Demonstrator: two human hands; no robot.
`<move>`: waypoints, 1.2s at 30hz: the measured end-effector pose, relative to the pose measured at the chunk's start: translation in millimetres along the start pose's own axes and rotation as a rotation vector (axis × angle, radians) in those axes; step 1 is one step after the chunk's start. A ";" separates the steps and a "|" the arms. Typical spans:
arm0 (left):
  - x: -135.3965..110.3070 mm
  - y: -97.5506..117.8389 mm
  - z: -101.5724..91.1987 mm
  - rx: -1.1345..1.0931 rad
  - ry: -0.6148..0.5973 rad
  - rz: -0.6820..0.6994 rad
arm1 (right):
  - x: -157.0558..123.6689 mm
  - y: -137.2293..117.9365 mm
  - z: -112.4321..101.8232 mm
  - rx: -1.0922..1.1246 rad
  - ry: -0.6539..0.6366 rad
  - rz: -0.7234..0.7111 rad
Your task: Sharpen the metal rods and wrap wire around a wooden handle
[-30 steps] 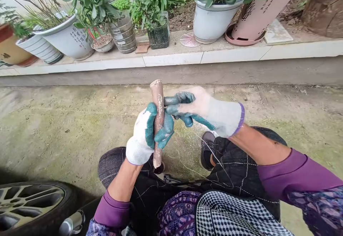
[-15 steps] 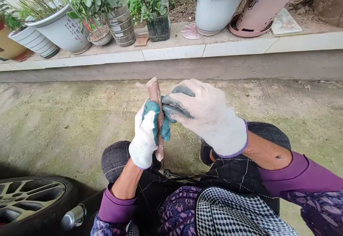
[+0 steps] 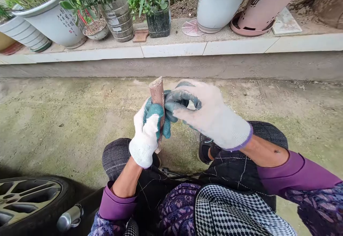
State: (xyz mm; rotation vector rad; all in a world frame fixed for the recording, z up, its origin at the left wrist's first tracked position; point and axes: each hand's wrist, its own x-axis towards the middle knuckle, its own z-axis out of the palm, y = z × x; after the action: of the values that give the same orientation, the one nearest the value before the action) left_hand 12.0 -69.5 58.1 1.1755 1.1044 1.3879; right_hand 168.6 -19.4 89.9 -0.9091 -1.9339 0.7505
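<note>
A short brownish wooden stick (image 3: 157,92) stands nearly upright in front of me, with a pale cut end on top. My left hand (image 3: 148,125), in a white glove with teal coating, is closed round its middle; the stick's lower tip shows below the fist. My right hand (image 3: 198,109), in a whitish glove with dark grey-green fingers, meets the stick's right side. Its thumb and fingers curl together in a pinch, leaving a small gap in the loop. Whatever lies between those fingertips, if anything, is hidden.
Ahead runs a tiled ledge (image 3: 174,50) bearing several potted plants, among them a white pot (image 3: 214,9) and a pink pot (image 3: 261,7). A car wheel (image 3: 29,200) and a metal flask-like cylinder (image 3: 70,218) are at lower left. Mossy concrete floor (image 3: 80,111) lies below.
The stick's top has shifted slightly right, and its lower part shows less. My right hand's fingers have bent, opening a gap between thumb and fingers. The view has shifted a little.
</note>
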 end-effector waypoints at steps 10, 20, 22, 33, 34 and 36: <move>10.3 -1.0 -23.2 0.392 -0.148 0.036 | -1.0 33.3 20.6 0.822 -0.244 0.557; 34.0 14.0 -8.6 -0.180 -0.271 -0.376 | -7.6 20.1 -6.5 -0.221 0.122 -0.101; 34.2 10.0 -8.2 -0.249 -0.338 -0.445 | -7.4 23.2 -6.5 -0.327 0.085 -0.141; 26.2 17.7 -9.3 -0.367 -0.345 -0.471 | -6.9 25.8 -1.8 -0.403 0.062 -0.161; 25.7 16.6 -9.8 -0.361 -0.353 -0.469 | -7.4 24.9 -1.4 -0.394 0.056 -0.170; 25.2 14.3 -10.4 -0.340 -0.366 -0.460 | -8.3 22.8 -0.2 -0.366 0.049 -0.186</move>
State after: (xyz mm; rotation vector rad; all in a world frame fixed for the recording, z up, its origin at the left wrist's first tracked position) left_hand -1.6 -46.7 73.7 0.8187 0.7752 0.9124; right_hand 178.9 -13.5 68.8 -0.9346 -2.1146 0.2662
